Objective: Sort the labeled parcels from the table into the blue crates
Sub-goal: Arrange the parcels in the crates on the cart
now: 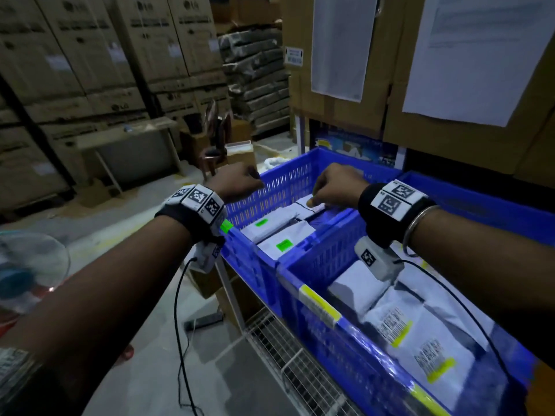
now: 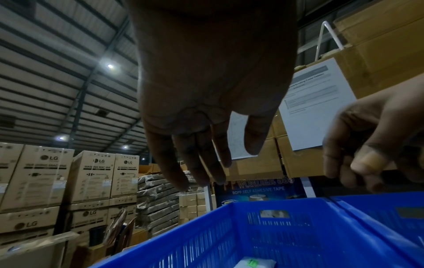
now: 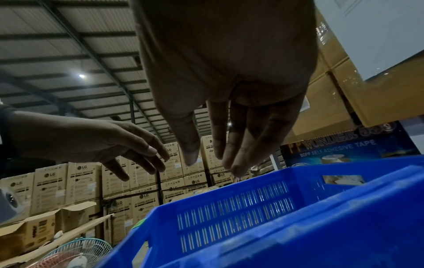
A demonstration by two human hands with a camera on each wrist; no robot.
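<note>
Both hands are positioned above the far blue crate [image 1: 288, 187], which sits at 12 o'clock in the head view.

Left hand [image 1: 237, 181]: located over the crate's left wall, at about 11 o'clock. The wrist view shows the fingers [image 2: 197, 163] extended downward and relaxed, with nothing between them. Grip state: released, holding nothing.

Right hand [image 1: 336, 184]: located over the crate interior, at about 1 o'clock from the left hand. The wrist view shows its fingers [image 3: 238, 145] straight, pointing down, with nothing held. In the head view the fingertips hang just above a white parcel [image 1: 312, 205] lying in the far part of the crate; contact cannot be determined. Grip state: released.

Crate contents: two further white parcels with green labels [image 1: 277, 232] lie flat in the near half of the far blue crate, side by side and touching.

A second blue crate [image 1: 336, 331] stands at 5 o'clock, directly against the first. It holds white parcels with barcodes and yellow labels [image 1: 420, 334], overlapping one another. A yellow tag [image 1: 319, 306] is fixed to its near rim.

Surroundings: stacked cardboard boxes [image 1: 99, 61] fill the background from 9 to 11 o'clock. A white paper sheet [image 1: 474, 55] hangs on the cartons at 1 o'clock. A fan [image 1: 27, 274] is partly visible at 8 o'clock.
</note>
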